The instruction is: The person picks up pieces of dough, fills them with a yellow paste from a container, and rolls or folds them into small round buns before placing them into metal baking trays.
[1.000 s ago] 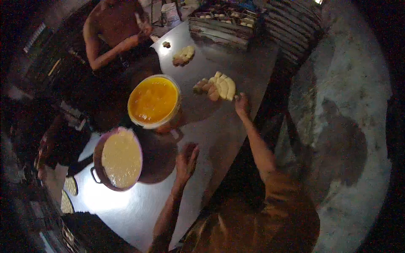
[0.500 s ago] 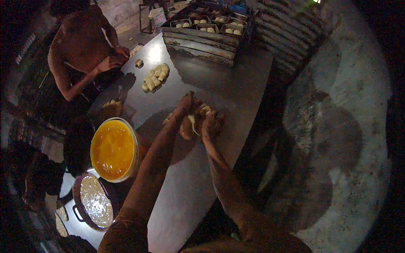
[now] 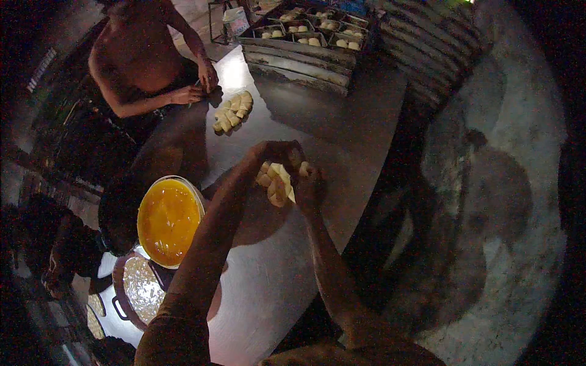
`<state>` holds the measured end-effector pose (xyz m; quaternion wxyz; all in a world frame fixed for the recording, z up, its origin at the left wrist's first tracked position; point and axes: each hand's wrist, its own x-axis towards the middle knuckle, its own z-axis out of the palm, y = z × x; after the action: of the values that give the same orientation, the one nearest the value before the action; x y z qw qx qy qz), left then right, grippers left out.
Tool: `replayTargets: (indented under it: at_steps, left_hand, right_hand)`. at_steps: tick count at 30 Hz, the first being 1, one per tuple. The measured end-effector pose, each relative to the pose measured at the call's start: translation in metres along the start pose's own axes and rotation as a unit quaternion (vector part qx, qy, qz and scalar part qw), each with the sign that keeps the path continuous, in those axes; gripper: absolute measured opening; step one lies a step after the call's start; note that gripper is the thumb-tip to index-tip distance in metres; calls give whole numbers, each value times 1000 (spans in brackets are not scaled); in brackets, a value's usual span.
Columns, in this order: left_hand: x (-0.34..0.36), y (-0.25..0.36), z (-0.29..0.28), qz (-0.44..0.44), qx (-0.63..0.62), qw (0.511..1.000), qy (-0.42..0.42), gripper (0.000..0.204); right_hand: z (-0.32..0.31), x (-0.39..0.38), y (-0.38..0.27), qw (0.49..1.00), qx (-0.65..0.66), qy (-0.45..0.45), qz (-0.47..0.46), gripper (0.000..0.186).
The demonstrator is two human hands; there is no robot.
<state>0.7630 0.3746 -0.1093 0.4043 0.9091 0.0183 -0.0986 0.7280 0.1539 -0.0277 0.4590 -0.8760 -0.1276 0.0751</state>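
My left hand [image 3: 285,152], fingers curled down, reaches over a cluster of cut dough pieces [image 3: 275,186] on the metal table [image 3: 274,287]; what it grips is hidden in shadow. My right hand [image 3: 309,186] is closed on a small dough piece [image 3: 304,169] at the cluster's right side. Beyond them lies another group of pale dough pieces [image 3: 234,111]. Left of my forearms are a white-rimmed bucket of orange-yellow liquid [image 3: 168,219] and a dark pot with pale, shiny contents [image 3: 137,290].
A shirtless co-worker [image 3: 140,58] has both hands at the far left table edge. Another person [image 3: 58,256] is at lower left. A crate with tins of dough [image 3: 296,64] stands at the back, near corrugated sheeting [image 3: 427,55]. The table's right edge drops to a concrete floor [image 3: 500,274].
My hands came from apart to together over the near dough cluster, then moved slightly rightward in view. The view shifted, bringing the crate more into sight. The shirtless co-worker's hands changed position.
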Motion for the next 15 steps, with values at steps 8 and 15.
replayTargets:
  at_steps: [8, 15]
  left_hand:
    - [-64, 17, -20, -23, 8, 998, 61, 34]
    - [-115, 113, -56, 9, -7, 987, 158, 38]
  right_hand:
    - [53, 46, 107, 823, 457, -321, 102, 40]
    - [17, 65, 53, 966, 81, -203, -137, 39]
